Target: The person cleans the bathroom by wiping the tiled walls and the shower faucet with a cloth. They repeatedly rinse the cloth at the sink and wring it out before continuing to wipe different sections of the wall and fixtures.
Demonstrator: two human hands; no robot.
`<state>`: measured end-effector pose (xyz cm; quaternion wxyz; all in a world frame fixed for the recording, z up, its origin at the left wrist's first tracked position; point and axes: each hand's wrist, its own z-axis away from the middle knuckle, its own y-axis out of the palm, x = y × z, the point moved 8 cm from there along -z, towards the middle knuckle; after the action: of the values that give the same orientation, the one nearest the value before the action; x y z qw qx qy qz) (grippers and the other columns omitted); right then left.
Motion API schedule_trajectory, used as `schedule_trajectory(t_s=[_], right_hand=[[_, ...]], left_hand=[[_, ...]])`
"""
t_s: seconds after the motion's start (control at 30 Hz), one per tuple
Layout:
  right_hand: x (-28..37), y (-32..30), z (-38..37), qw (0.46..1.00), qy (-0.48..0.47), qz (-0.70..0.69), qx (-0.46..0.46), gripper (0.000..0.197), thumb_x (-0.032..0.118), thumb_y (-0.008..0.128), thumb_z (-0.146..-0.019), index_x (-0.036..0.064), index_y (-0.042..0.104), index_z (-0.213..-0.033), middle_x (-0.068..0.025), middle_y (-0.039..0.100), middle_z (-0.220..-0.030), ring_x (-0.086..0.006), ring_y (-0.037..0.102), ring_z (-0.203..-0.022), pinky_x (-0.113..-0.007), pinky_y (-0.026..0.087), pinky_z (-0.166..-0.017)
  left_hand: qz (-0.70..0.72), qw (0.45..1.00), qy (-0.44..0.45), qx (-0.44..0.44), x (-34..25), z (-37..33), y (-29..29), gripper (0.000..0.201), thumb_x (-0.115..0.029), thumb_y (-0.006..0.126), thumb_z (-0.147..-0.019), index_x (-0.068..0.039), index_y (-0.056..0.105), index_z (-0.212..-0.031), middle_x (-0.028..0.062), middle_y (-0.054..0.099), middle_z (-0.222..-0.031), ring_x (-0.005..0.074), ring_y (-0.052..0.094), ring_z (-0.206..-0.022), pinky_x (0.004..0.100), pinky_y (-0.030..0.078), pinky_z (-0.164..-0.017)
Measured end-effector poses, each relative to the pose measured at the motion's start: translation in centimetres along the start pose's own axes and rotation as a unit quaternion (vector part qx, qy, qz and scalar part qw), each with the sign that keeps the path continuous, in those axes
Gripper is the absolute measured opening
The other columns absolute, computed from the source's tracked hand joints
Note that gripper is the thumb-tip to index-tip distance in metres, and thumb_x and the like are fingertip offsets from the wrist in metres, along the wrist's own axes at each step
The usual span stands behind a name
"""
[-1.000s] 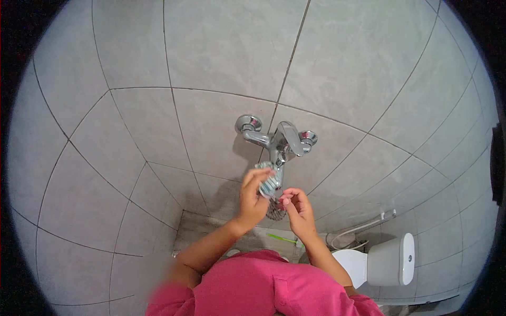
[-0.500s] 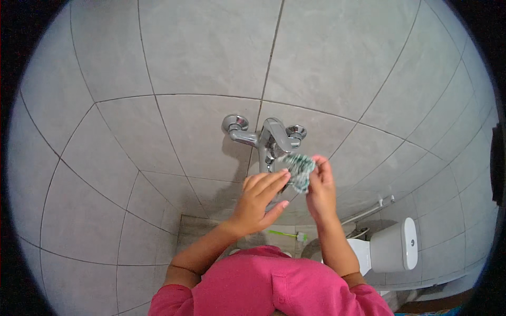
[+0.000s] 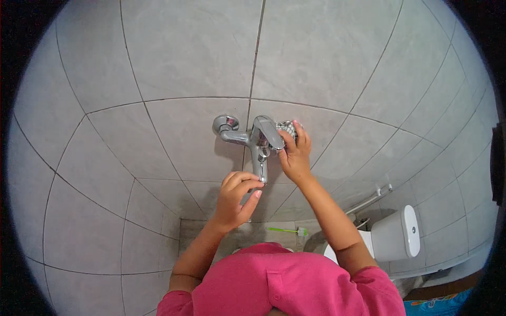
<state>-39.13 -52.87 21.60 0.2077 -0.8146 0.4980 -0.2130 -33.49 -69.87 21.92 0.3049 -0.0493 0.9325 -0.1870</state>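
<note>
A chrome mixer tap [image 3: 258, 138] is fixed to the grey tiled wall, its lever [image 3: 268, 131] slanting down to the right. My right hand [image 3: 295, 156] presses a green-and-white knitted scrubbing cloth [image 3: 286, 127] against the tap's right-hand wall fitting. Part of the cloth is hidden behind the lever and my fingers. My left hand [image 3: 236, 199] holds nothing; its fingertips are at the lower end of the spout [image 3: 261, 174], thumb apart from the fingers. Whether they touch the spout I cannot tell.
Low on the right stands a white toilet with its cistern [image 3: 395, 234]. On the floor below lies a green-handled brush [image 3: 287, 230]. A pale pipe [image 3: 366, 201] runs along the right wall. Blue patterned fabric [image 3: 440, 304] shows at the lower right.
My right hand has carried the cloth up from below the lever to the right wall fitting. My left hand has come off the cloth and moved down-left to the spout's end.
</note>
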Motion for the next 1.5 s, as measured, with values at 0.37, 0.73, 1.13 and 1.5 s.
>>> schedule_trajectory(t_s=[0.37,0.73,1.13,1.5], right_hand=[[-4.4,2.4,3.6,0.829,0.352,-0.424,-0.094,0.018,0.003,0.048,-0.081,0.0040,0.046,-0.099,-0.0068,0.047,-0.104,-0.0140,0.046,-0.093,-0.026,0.038,-0.079],[1.7,0.4,-0.2,0.993,0.078,-0.082,-0.025,0.030,0.006,0.051,-0.075,0.0089,0.053,-0.104,-0.0119,0.042,-0.120,-0.0357,0.033,-0.110,-0.044,0.025,-0.094],[-0.7,-0.2,2.0,0.963,0.178,-0.188,-0.071,0.027,-0.002,0.052,-0.070,0.0048,0.058,-0.096,-0.0109,0.047,-0.107,-0.0237,0.047,-0.089,-0.032,0.036,-0.079],[-1.5,1.9,6.7,0.765,0.423,-0.485,0.017,0.025,0.006,0.052,-0.078,0.0010,0.053,-0.102,-0.0045,0.054,-0.088,-0.0110,0.048,-0.082,-0.025,0.039,-0.071]], left_hand=[[-0.007,0.999,-0.043,-0.030,1.5,1.7,-1.2,0.011,-0.006,0.056,-0.071,-0.006,0.058,-0.081,0.0087,0.055,-0.087,0.0249,0.052,-0.081,0.0337,0.039,-0.072],[0.005,0.995,-0.087,-0.037,2.8,2.8,-2.0,0.007,-0.008,0.055,-0.074,-0.004,0.057,-0.080,0.0108,0.056,-0.084,0.0242,0.053,-0.082,0.0329,0.040,-0.074],[0.030,0.995,-0.088,-0.029,3.7,2.6,-1.5,0.008,-0.006,0.055,-0.073,-0.004,0.057,-0.080,0.0090,0.056,-0.084,0.0239,0.053,-0.080,0.0317,0.039,-0.072],[0.053,0.993,-0.106,-0.020,3.7,2.9,-1.0,0.007,-0.006,0.056,-0.073,-0.002,0.057,-0.079,0.0099,0.056,-0.081,0.0236,0.053,-0.077,0.0308,0.040,-0.069]])
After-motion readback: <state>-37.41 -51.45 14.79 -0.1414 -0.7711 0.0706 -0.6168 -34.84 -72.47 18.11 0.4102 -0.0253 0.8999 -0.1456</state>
